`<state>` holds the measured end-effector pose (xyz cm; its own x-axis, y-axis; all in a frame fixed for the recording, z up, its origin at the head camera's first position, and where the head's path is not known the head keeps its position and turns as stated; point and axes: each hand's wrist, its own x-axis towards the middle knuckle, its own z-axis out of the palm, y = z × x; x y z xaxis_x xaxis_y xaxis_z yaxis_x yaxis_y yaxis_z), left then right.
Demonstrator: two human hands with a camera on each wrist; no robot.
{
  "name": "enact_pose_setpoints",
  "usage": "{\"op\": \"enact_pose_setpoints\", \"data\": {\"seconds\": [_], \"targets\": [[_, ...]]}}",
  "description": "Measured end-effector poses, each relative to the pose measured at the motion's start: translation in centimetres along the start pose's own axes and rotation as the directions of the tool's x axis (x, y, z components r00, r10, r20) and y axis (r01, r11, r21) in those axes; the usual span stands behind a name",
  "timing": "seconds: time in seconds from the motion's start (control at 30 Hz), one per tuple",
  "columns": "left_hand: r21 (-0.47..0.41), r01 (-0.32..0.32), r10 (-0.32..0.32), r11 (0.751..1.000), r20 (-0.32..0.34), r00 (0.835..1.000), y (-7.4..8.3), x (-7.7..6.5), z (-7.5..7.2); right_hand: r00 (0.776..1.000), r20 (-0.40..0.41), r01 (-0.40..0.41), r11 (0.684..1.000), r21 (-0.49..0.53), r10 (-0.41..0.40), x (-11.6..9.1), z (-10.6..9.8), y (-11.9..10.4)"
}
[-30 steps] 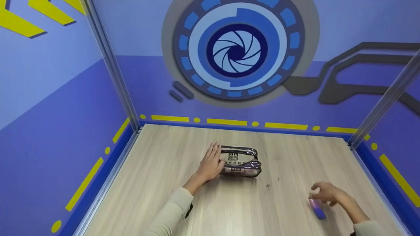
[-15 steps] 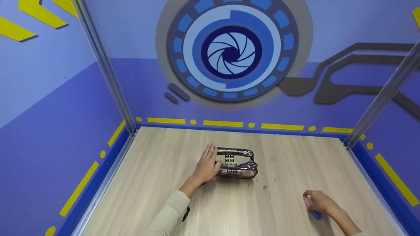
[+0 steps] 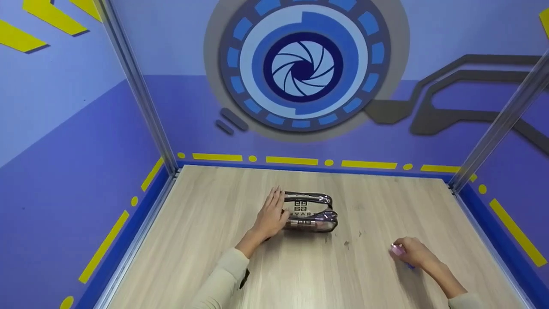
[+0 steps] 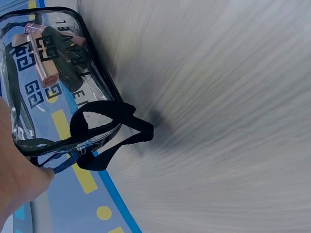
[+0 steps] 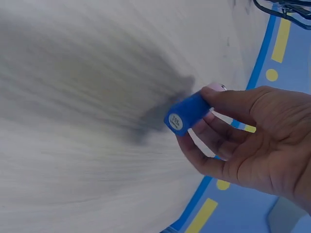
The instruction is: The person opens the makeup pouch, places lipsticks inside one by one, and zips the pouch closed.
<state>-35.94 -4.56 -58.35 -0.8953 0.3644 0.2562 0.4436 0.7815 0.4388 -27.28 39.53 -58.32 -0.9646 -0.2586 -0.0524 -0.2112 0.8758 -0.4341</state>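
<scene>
A clear makeup bag (image 3: 311, 223) with black trim and dark printed lettering lies on the table, its top gaping. My left hand (image 3: 271, 216) holds it at the left end, thumb at the opening's edge. Through the plastic in the left wrist view, several cosmetic tubes (image 4: 46, 58) show inside, and a black strap loop (image 4: 143, 131) sticks out from the bag's end. Farther right, my right hand (image 3: 415, 252) pinches a blue-and-pink lipstick tube (image 5: 189, 111) between thumb and fingers. A round white label marks the tube's blue end, which faces the wrist camera.
The pale wood-grain table (image 3: 206, 206) is enclosed by blue walls with yellow markings and metal corner posts (image 3: 141, 94). Small dark marks (image 3: 346, 244) spot the tabletop right of the bag.
My right hand came down over the lipstick tube, took hold of it and raised it, moving slightly forward and left. My left hand stays at the makeup bag.
</scene>
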Motion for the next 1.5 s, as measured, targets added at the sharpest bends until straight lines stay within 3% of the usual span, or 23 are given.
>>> {"op": "enact_pose_setpoints", "data": {"seconds": [0.2,0.43,0.73,0.9,1.17,1.4,1.5], "targets": [[-0.006,0.004,-0.004,1.0,-0.003,1.0,0.2,0.2,0.0,0.996,-0.068,0.052,0.997,-0.049,-0.055,1.6,-1.5,-2.6],[0.003,-0.002,0.002,1.0,0.012,1.0,0.3,0.5,0.0,0.987,-0.096,0.116,0.982,-0.147,-0.131,3.9,-3.3,-7.3],[-0.009,0.008,-0.008,1.0,0.01,1.0,0.2,0.6,-0.1,0.939,-0.179,0.259,0.945,-0.2,-0.295,7.8,-4.1,-13.5],[-0.007,-0.011,0.011,1.0,-0.008,1.0,0.0,0.4,0.0,0.938,-0.194,0.247,0.946,-0.21,-0.288,9.6,-3.4,-16.6],[-0.025,-0.015,0.015,1.0,-0.023,1.0,-0.3,-0.1,0.3,0.902,-0.242,0.329,0.932,-0.151,-0.357,11.6,-1.2,-19.6],[-0.03,-0.015,0.014,0.999,-0.02,1.0,-0.2,-0.1,0.4,0.936,-0.144,0.283,0.93,-0.234,-0.321,13.3,1.4,-20.8],[-0.026,-0.014,0.013,1.0,-0.02,1.0,-0.1,-0.1,0.3,0.938,-0.13,0.275,0.919,-0.284,-0.321,14.1,2.4,-21.1]]}}
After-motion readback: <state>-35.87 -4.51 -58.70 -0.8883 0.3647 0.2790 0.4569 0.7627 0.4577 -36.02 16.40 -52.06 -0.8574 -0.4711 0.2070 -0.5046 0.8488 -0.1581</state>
